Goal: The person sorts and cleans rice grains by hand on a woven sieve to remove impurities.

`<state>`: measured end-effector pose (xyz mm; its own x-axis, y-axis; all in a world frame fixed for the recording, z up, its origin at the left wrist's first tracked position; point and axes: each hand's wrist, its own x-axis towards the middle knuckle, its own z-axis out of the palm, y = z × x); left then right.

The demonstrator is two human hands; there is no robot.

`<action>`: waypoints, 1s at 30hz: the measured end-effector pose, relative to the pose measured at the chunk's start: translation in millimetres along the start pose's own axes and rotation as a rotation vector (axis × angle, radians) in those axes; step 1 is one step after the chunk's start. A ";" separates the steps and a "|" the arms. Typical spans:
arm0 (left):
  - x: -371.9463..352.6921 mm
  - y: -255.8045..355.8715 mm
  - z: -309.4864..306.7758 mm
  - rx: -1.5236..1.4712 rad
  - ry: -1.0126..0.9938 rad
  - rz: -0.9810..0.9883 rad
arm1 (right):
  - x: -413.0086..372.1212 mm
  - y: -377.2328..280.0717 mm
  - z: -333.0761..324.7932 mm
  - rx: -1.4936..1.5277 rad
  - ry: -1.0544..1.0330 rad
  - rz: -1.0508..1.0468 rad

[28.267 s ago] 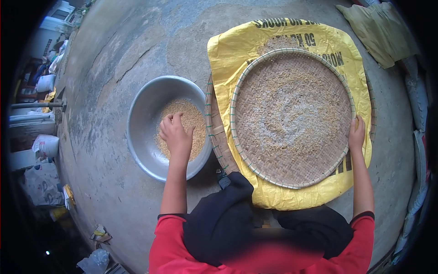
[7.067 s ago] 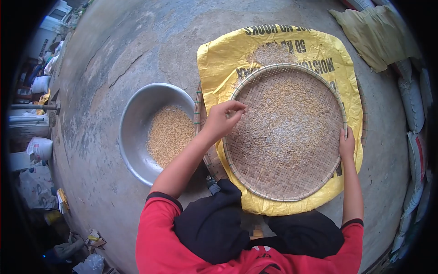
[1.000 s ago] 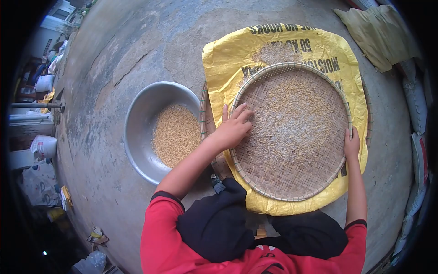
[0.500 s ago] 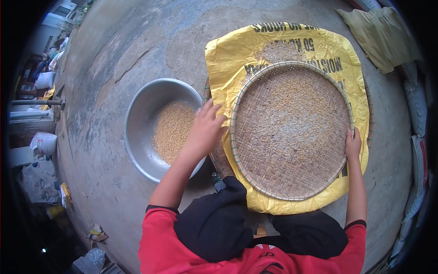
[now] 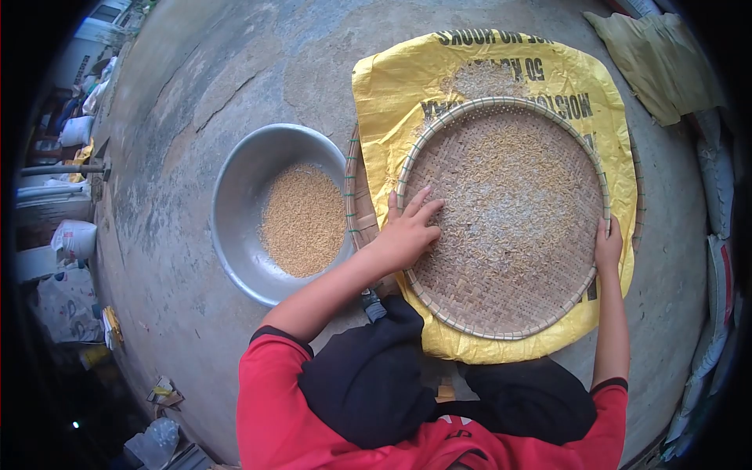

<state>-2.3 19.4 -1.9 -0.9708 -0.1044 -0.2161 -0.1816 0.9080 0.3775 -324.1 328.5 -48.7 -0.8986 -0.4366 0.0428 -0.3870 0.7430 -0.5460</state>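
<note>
In front of me a round woven bamboo winnowing tray [image 5: 501, 313] carries a loose spread of tan unhusked grain [image 5: 540, 176] with paler, whitish grains in its middle. My right hand [image 5: 608, 247] grips the tray's right rim, its fingers round the edge. Over the left rim reaches my left hand [image 5: 411, 233], fingers spread, with fingertips at the woven surface near the grain's left side. Beneath the tray lies a yellow printed sack [image 5: 384, 86], with a small pile of pale grain [image 5: 486, 81] on its far part.
Left of the sack stands a wide metal basin [image 5: 243, 251] holding tan grain [image 5: 301, 219]. Another woven tray's rim [image 5: 354, 188] shows under the sack. Filled sacks [image 5: 717, 188] line the right side, while white buckets [image 5: 76, 239] and bags stand far left on the concrete floor.
My left hand has moved right, from between the basin and the tray to over the tray's left rim. My right hand stays on the right rim.
</note>
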 end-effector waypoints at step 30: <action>-35.0 -17.4 -32.1 -0.071 0.332 -0.171 | 0.6 -0.6 -0.9 0.006 -0.032 0.014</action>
<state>29.8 -5.7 28.0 -0.9213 -0.3885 0.0175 -0.3448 0.8368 0.4253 -324.6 328.3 -47.6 -0.8968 -0.4424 0.0080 -0.3731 0.7462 -0.5514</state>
